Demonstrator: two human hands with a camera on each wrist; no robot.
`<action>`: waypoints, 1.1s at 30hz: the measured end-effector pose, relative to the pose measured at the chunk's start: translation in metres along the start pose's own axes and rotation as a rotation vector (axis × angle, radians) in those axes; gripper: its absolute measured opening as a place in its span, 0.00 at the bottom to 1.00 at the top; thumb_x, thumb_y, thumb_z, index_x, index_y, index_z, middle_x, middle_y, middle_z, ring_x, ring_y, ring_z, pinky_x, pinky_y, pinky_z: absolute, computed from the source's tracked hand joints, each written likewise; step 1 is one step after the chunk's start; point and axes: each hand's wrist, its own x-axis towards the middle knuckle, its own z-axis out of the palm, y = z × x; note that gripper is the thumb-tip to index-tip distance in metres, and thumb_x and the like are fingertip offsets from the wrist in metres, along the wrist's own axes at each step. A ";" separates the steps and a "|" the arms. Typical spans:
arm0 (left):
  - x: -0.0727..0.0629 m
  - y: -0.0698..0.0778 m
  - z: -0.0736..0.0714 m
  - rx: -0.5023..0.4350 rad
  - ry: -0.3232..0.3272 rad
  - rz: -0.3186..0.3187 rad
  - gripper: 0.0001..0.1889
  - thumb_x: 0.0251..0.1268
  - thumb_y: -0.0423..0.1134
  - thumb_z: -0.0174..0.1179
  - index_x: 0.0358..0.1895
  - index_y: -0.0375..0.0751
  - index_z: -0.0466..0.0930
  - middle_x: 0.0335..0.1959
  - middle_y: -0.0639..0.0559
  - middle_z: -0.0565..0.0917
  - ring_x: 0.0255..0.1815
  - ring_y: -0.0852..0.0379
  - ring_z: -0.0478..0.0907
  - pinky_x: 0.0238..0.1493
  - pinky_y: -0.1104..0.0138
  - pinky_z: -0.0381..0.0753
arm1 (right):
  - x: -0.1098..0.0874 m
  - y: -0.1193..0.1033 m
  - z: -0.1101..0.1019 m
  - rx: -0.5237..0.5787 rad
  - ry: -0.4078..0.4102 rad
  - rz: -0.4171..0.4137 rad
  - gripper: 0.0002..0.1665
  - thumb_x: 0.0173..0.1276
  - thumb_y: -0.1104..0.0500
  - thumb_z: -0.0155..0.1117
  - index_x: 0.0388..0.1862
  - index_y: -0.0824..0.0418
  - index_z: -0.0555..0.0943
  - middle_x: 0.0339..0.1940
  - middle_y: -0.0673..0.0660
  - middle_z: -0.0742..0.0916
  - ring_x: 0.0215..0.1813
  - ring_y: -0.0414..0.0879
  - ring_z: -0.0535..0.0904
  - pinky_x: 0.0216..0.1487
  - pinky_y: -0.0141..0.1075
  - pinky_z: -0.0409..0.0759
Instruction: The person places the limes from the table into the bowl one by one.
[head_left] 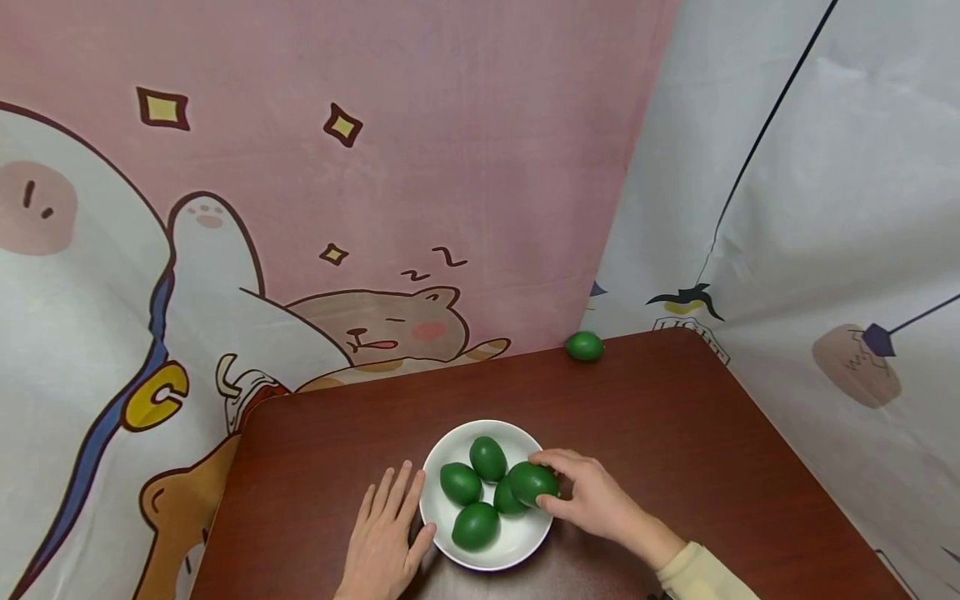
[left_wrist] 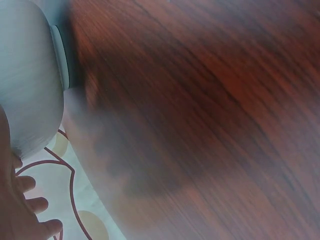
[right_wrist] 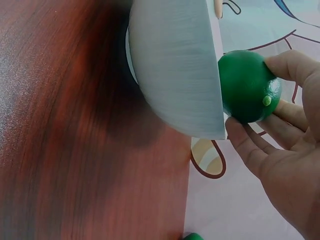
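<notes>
A white bowl [head_left: 525,540] stands on the table with several green limes [head_left: 476,526] inside. My right hand [head_left: 592,497] grips one lime [head_left: 533,483] between thumb and fingers at the bowl's right side. That held lime [right_wrist: 248,86] shows at rim height in the right wrist view and overlaps another lime [head_left: 507,496] in the head view. On the opposite side, my left hand [head_left: 384,533] lies with straight fingers alongside the bowl, its thumb and index fingertip right at the rim. The left wrist view shows the bowl's outer wall [left_wrist: 30,75] beside those fingers.
One more lime [head_left: 584,346] sits at the table's far edge, against the printed cloth backdrop [head_left: 480,167]. The dark red-brown wooden table [head_left: 675,417] meets the cloth at the back and right.
</notes>
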 end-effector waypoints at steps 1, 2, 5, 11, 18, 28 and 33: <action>0.000 0.000 0.000 -0.001 0.000 0.000 0.39 0.71 0.61 0.57 0.81 0.48 0.63 0.82 0.47 0.61 0.80 0.41 0.61 0.72 0.42 0.64 | 0.000 -0.001 0.000 -0.001 -0.005 0.002 0.29 0.54 0.64 0.78 0.57 0.64 0.84 0.53 0.57 0.89 0.47 0.43 0.84 0.43 0.34 0.84; 0.000 0.000 0.000 -0.002 0.000 0.000 0.39 0.71 0.61 0.57 0.81 0.48 0.63 0.82 0.47 0.62 0.80 0.41 0.61 0.72 0.42 0.64 | 0.000 -0.001 0.000 -0.002 -0.009 0.004 0.28 0.54 0.64 0.78 0.57 0.64 0.84 0.53 0.57 0.89 0.47 0.44 0.84 0.42 0.35 0.85; 0.000 0.000 0.000 -0.001 0.002 0.000 0.39 0.71 0.61 0.57 0.80 0.48 0.64 0.82 0.47 0.62 0.80 0.41 0.61 0.72 0.42 0.64 | 0.000 -0.003 0.000 -0.007 -0.021 0.001 0.28 0.55 0.65 0.79 0.57 0.64 0.85 0.53 0.58 0.88 0.50 0.47 0.85 0.42 0.37 0.85; -0.001 -0.001 0.002 0.003 0.010 0.002 0.39 0.71 0.60 0.57 0.80 0.47 0.64 0.82 0.47 0.61 0.80 0.41 0.61 0.72 0.41 0.64 | 0.002 -0.007 0.001 -0.050 -0.056 -0.039 0.27 0.54 0.64 0.79 0.56 0.63 0.86 0.53 0.56 0.88 0.53 0.51 0.85 0.48 0.39 0.86; -0.001 -0.001 0.002 0.000 0.016 0.007 0.39 0.71 0.61 0.57 0.80 0.48 0.64 0.82 0.47 0.61 0.80 0.40 0.60 0.72 0.41 0.65 | 0.005 -0.011 0.002 -0.098 -0.113 -0.066 0.27 0.55 0.63 0.77 0.56 0.62 0.86 0.53 0.53 0.89 0.55 0.49 0.85 0.55 0.44 0.85; 0.000 -0.001 0.001 0.005 0.009 0.010 0.39 0.72 0.62 0.56 0.81 0.48 0.63 0.83 0.47 0.61 0.81 0.41 0.60 0.72 0.40 0.66 | 0.008 -0.016 0.003 -0.072 -0.185 -0.047 0.23 0.57 0.61 0.75 0.54 0.61 0.86 0.49 0.50 0.89 0.49 0.42 0.84 0.50 0.38 0.84; -0.001 -0.001 0.001 0.001 0.005 0.005 0.39 0.72 0.62 0.56 0.81 0.48 0.63 0.82 0.47 0.61 0.81 0.41 0.60 0.72 0.40 0.66 | 0.009 -0.015 0.006 -0.061 -0.199 -0.085 0.22 0.57 0.61 0.74 0.52 0.62 0.86 0.48 0.50 0.89 0.49 0.41 0.84 0.51 0.37 0.84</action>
